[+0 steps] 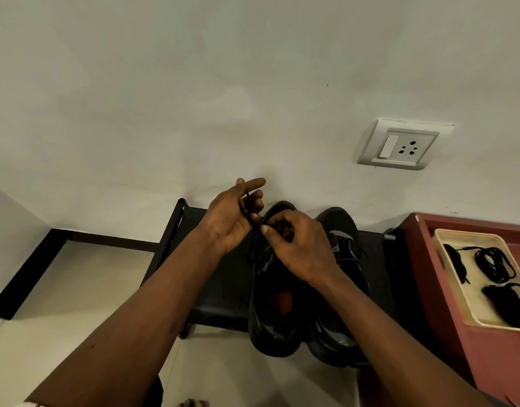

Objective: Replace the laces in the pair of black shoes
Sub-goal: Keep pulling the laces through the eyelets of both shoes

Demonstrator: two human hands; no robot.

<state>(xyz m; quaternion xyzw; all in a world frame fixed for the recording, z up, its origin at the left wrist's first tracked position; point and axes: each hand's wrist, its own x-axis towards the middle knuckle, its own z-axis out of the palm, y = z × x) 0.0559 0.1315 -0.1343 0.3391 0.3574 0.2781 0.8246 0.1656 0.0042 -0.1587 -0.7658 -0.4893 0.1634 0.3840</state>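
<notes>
the black lace (248,205) runs up from the left shoe (275,336), held taut above its toe end. the left hand (228,223) has it in its grip: the lace crosses the curled lower fingers while the forefinger points out straight above them. the right hand (300,248) meets it just below, its grip pinching the same lace between thumb tip and forefinger, the other fingers curled in over the shoe's front. the two hands nearly touch at the lace.

the left shoe lies with its toe toward the wall (194,83), heel hanging over the near edge of a low black worktop (220,289). the right shoe (338,223) sits just beside it, facing the same way, and its own laces show loose across the tongue.

to the right, close against the worktop, stands a dark red cabinet (487,362) carrying a pale tray (471,301) with three bundles of spare black laces (495,264) in it. a switch and socket plate (399,145) is fixed on the wall above. pale floor tiles (76,289) lie to the left.
</notes>
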